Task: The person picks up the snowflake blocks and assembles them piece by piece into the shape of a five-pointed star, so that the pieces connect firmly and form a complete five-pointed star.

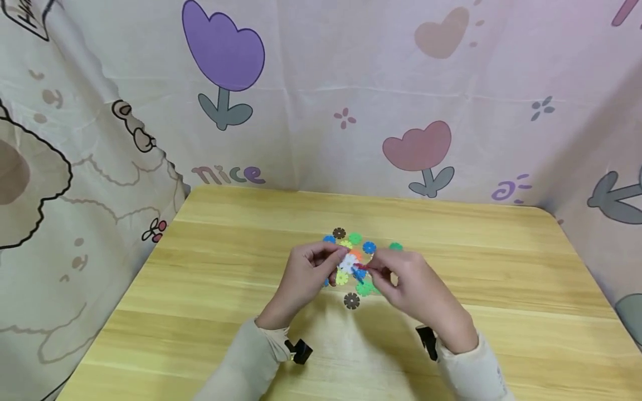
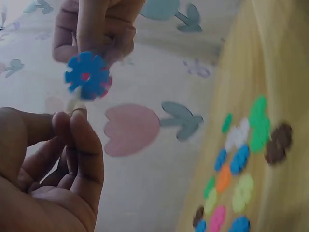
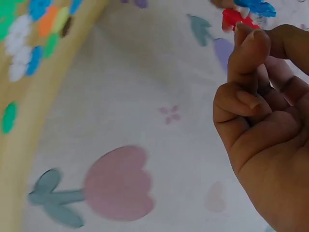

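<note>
Above the table, my left hand [image 1: 303, 275] pinches a white snowflake disc [image 1: 348, 263] between thumb and fingertips. My right hand [image 1: 413, 281] pinches a red snowflake disc [image 3: 236, 18] by its edge, its other fingers curled toward the palm. Between the hands, a blue snowflake disc [image 2: 91, 70] stands face-on in the left wrist view, with a sliver of red behind it. Its lower edge meets the pale disc at my left fingertips. In the right wrist view, the same blue disc [image 3: 260, 7] overlaps the red one.
Loose notched discs lie in a cluster under and behind my hands, including a near brown disc [image 1: 351, 301], a yellow disc [image 1: 342, 277] and a far green disc [image 1: 395, 246]. The wooden table [image 1: 200, 312] ends at a printed cloth [image 1: 311, 150] along its back and sides.
</note>
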A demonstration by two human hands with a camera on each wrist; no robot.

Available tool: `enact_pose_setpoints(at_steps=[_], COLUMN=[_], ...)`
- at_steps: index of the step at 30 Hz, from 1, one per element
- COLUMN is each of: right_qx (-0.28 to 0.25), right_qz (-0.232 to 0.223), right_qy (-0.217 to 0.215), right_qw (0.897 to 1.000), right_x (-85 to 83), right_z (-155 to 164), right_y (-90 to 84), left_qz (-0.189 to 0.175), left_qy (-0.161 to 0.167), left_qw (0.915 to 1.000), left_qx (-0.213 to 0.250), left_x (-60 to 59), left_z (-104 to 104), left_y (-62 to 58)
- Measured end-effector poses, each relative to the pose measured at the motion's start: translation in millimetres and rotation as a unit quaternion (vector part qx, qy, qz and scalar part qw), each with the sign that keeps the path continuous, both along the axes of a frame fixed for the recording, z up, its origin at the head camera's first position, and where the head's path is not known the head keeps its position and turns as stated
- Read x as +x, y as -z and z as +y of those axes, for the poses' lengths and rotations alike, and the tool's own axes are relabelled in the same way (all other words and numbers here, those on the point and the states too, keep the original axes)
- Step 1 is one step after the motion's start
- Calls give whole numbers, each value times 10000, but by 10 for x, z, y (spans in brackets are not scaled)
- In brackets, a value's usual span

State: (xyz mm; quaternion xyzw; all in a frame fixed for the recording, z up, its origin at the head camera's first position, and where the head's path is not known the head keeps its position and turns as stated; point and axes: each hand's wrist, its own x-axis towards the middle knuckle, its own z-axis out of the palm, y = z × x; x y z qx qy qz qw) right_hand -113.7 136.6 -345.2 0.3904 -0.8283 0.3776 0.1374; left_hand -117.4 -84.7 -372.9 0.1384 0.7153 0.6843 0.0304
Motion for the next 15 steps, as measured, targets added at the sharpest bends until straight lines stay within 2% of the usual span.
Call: enact_pose_setpoints(at_steps=[2, 4, 7, 9, 12, 15], right_qx=[75, 270, 810, 1189, 1419, 1463], right_qz=[-167, -218, -168, -265, -580, -805], right_qy=[416, 1039, 2078, 2544, 2862, 2957], right_qw=[9990, 9940, 9747, 9594, 9458, 9406], right_x=[-96, -231, -456, -586, -715, -778], right_z=[133, 324, 640, 819, 1021, 1120], right_y=[76, 174, 346, 453, 576, 644], left_qz=[-59, -140, -197, -221, -145, -9], left_qy=[-141, -204, -191, -169, -102, -3], left_qw=[9999, 9997, 9996, 9996, 9996, 9996], left_qx=[37, 65, 43, -66, -228, -277], left_x=[-32, -51, -50, -44, -40, -34], left_z=[-7, -20, -44, -66, -70, -66], left_y=[22, 30, 17, 7, -2, -1])
